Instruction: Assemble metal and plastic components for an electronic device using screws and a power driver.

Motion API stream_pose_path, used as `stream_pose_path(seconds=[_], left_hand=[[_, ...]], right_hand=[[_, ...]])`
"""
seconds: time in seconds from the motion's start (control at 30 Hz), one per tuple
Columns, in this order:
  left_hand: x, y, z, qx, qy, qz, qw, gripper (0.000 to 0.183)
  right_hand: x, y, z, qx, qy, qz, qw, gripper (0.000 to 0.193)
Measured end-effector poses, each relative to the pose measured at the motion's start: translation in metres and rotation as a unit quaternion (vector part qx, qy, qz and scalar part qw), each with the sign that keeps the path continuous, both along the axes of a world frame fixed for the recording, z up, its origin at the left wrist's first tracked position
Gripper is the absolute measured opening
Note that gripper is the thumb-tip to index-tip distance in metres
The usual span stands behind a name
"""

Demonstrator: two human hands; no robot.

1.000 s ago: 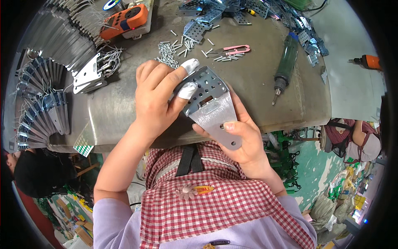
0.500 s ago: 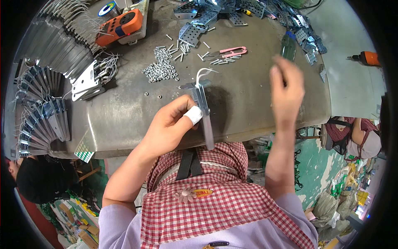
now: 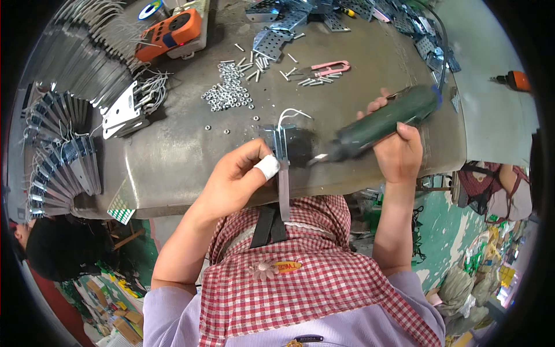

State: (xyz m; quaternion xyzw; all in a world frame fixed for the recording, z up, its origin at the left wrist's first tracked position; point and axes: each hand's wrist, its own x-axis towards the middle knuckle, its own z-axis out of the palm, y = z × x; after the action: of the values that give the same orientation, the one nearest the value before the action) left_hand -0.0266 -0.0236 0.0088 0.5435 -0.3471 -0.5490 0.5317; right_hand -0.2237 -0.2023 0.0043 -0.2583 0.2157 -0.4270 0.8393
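Note:
My left hand (image 3: 245,173), with white tape round its thumb, is closed on a narrow metal bracket (image 3: 280,144). A white wire (image 3: 296,113) curls from the bracket's top, and a pale strip hangs below it. My right hand (image 3: 399,147) grips a dark green electric screwdriver (image 3: 387,122), slightly blurred. Its bit points left toward the bracket, apart from it, and its cord rises at the far right. Beyond my left hand lie a heap of nuts (image 3: 227,92) and several loose screws (image 3: 258,66).
Pink-handled snips (image 3: 332,68) lie on the metal table (image 3: 162,168). Perforated metal plates (image 3: 272,43) pile up at the back. Rows of finished-looking strips with wires (image 3: 81,69) line the left, near an orange device (image 3: 170,34). An orange-handled driver (image 3: 514,81) sits far right.
My right hand has taken hold of the electric screwdriver, which stood at the back right, and brought its bit down toward the bracket. The left hand keeps the bracket, now more upright.

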Motion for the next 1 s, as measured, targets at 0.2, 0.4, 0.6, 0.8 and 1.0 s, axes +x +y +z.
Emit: stream_pose_path(seconds=[0.2, 0.4, 0.6, 0.8, 1.0], left_hand=[[0.006, -0.007, -0.003, -0.009, 0.004, -0.020, 1.000, 0.011], [0.006, -0.009, -0.002, -0.002, 0.014, -0.023, 1.000, 0.011], [0.011, -0.010, 0.005, 0.004, -0.023, -0.063, 0.998, 0.012], [0.017, -0.002, 0.010, -0.128, -0.420, -0.035, 0.898, 0.023], [0.034, -0.004, 0.008, -0.060, -0.706, 0.030, 0.705, 0.024]], right_hand=[[-0.008, 0.010, -0.011, 0.129, -0.204, -0.031, 0.970, 0.038], [-0.009, 0.014, -0.011, 0.142, -0.247, -0.039, 0.958, 0.035], [-0.006, 0.017, -0.009, 0.113, -0.246, -0.040, 0.962, 0.035], [-0.007, 0.019, -0.020, 0.131, -0.215, -0.056, 0.966, 0.037], [-0.005, 0.019, -0.018, 0.133, -0.203, -0.062, 0.968, 0.037]])
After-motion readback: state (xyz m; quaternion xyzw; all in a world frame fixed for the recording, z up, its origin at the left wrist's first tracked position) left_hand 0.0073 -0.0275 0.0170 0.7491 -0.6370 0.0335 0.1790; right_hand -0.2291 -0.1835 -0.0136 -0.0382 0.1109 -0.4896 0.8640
